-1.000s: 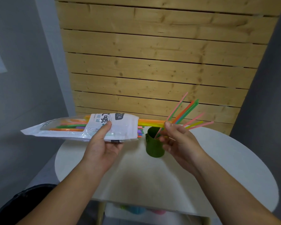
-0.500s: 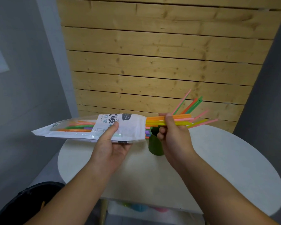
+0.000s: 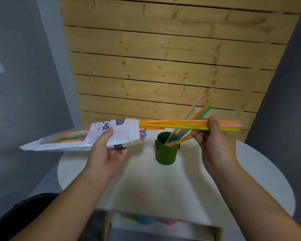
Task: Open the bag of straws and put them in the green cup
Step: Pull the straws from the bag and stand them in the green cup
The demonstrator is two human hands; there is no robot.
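Note:
My left hand [image 3: 108, 150] holds a white plastic bag of straws [image 3: 76, 137] level above the table, its open mouth facing right. A bundle of orange, yellow and pink straws [image 3: 174, 124] sticks far out of that mouth, and my right hand [image 3: 215, 138] pinches the bundle near its right end. Below them stands the green cup [image 3: 166, 152] on the round white table [image 3: 224, 185]. Several pink, green, orange and yellow straws [image 3: 196, 112] lean out of the cup to the upper right.
A wooden slat wall [image 3: 163, 66] rises right behind the table. Grey walls close in at left and right. Under the table's front edge sits an open shelf [image 3: 163, 225] with blurred coloured objects. A dark bin [image 3: 12, 216] is at the lower left.
My right hand left the cup, took hold of a bundle of straws at the bag's mouth and has pulled it out to the right. The bag stays in my left hand.

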